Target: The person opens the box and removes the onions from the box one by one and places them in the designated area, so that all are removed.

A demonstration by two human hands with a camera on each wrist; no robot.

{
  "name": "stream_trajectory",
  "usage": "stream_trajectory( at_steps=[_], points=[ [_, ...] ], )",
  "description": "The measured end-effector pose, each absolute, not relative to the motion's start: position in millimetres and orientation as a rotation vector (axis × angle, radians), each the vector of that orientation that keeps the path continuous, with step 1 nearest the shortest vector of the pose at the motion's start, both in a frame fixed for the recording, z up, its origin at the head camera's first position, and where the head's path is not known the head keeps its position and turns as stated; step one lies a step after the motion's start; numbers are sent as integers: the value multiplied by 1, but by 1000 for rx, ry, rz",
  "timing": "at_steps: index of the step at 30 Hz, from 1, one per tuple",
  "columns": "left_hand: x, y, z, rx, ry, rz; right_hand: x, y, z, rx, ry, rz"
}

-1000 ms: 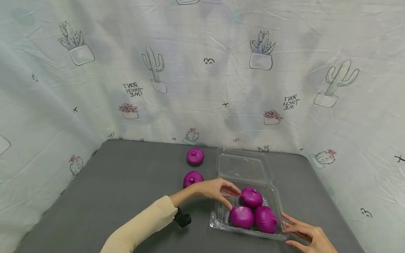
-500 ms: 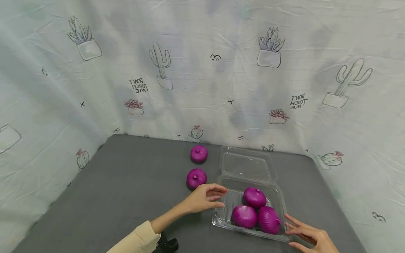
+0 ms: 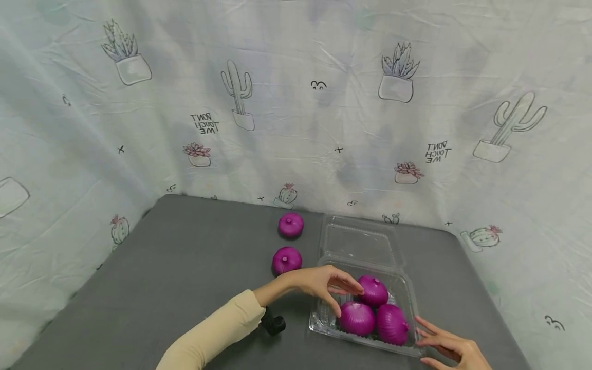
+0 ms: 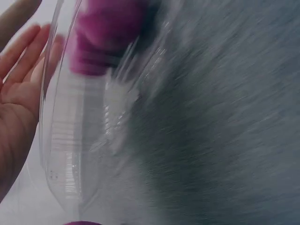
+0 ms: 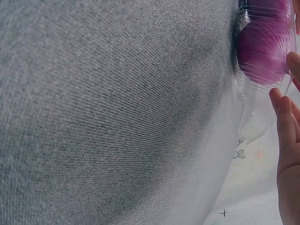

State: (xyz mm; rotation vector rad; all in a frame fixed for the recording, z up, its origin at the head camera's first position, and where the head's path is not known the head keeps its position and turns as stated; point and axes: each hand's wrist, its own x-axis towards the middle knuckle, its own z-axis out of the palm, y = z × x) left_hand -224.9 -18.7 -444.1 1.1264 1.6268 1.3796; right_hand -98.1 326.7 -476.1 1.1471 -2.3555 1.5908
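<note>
A clear plastic clamshell box (image 3: pixel 319 325) holds three purple onions: one at the back (image 3: pixel 373 292), one at front left (image 3: pixel 357 319) and one at front right (image 3: pixel 392 326). My left hand (image 3: pixel 316 281) reaches over the box's left side, palm down, thumb and fingers spread. Its fingertips are by the back onion and its thumb by the front-left one; contact is unclear. In the left wrist view, the hand (image 4: pixel 21 89) shows beyond the clear wall. My right hand (image 3: pixel 450 347) rests its fairly straight fingers against the box's right side; the right wrist view shows the fingertips (image 5: pixel 283 110) at the rim.
Two more purple onions stand on the grey table (image 3: pixel 185 288) left of the box, one farther back (image 3: pixel 291 225) and one nearer (image 3: pixel 286 260). The box's lid (image 3: pixel 358 241) lies folded back. A cactus-print curtain (image 3: pixel 287 128) encloses the table.
My left hand drew back left out of the box, then returned over the onions. The right hand stays at the box's right side. The view shifted slightly; the onions look unmoved.
</note>
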Motion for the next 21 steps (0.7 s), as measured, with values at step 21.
stream_trajectory(
  at_steps=[21],
  points=[
    [-269,20,-444,1044,1325,1010,-98,326,-474,1120,-2375,1668]
  ],
)
